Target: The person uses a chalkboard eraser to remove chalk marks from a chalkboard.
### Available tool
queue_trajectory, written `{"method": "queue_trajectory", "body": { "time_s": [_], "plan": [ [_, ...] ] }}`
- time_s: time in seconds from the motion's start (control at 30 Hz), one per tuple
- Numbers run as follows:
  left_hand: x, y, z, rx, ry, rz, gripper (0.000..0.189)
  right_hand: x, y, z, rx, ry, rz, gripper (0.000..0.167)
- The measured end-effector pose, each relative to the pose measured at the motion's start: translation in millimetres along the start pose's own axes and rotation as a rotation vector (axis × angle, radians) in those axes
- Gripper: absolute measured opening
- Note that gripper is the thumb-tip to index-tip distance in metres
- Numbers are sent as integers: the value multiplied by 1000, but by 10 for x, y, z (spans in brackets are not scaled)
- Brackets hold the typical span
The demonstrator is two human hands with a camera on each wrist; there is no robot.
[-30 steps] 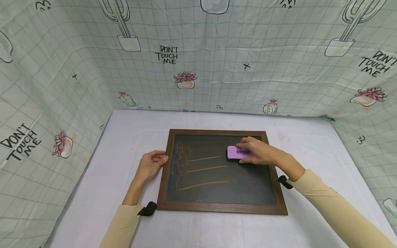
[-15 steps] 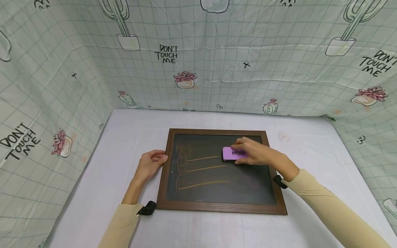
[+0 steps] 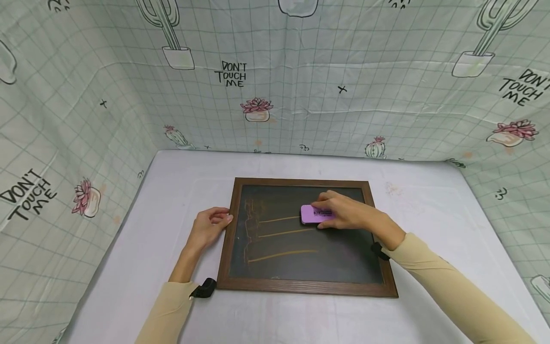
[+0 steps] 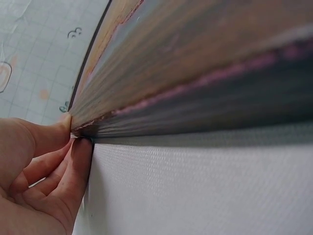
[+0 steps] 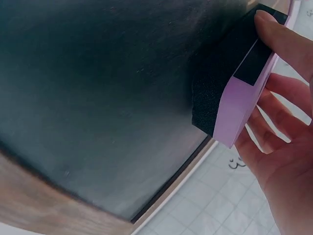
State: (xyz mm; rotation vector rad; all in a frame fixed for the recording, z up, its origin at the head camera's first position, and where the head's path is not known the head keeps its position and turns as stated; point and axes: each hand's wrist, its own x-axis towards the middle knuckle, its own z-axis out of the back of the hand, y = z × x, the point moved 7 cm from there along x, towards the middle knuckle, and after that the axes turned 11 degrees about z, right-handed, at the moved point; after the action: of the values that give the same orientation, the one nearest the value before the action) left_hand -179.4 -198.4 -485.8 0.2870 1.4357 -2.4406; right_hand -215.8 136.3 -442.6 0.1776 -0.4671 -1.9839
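Note:
A chalkboard (image 3: 343,258) in a brown wooden frame lies on the white table. Orange chalk lines (image 3: 283,253) and a faint wavy vertical mark run across its left half. With thumb and fingers, my right hand (image 3: 343,212) grips a purple eraser (image 3: 308,214), its black felt (image 5: 215,93) towards the board. The eraser covers the right end of the top line. At the board's left edge, my left hand (image 3: 208,227) pinches the frame; in the left wrist view the thumb (image 4: 51,137) lies on top and the fingers are at the edge below.
White cloth covers the table (image 3: 301,320) around the board. A grid-patterned curtain (image 3: 301,71) with cactus drawings stands behind and at both sides. Black wrist devices (image 3: 204,288) sit at both sleeves.
My right hand has slid the eraser leftward across the board, onto the right end of the top chalk line. The left hand and the board have stayed put.

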Motion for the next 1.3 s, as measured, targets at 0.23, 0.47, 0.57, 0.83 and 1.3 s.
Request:
{"method": "queue_trajectory", "body": {
  "time_s": [0.23,0.47,0.57,0.83,1.3],
  "plan": [
    [14,10,3,9,-9,1,31,104,45,-36,5,13,16,53],
    [17,25,4,17,-11,-2,31,214,93,-66,13,33,31,53],
    [15,25,6,21,-11,-3,31,257,113,-76,17,45,28,54],
    [18,10,13,22,-15,-8,31,376,147,-119,15,64,29,55],
    [4,13,0,35,-15,-2,32,557,259,-178,-1,74,68,54]
  ]
}}
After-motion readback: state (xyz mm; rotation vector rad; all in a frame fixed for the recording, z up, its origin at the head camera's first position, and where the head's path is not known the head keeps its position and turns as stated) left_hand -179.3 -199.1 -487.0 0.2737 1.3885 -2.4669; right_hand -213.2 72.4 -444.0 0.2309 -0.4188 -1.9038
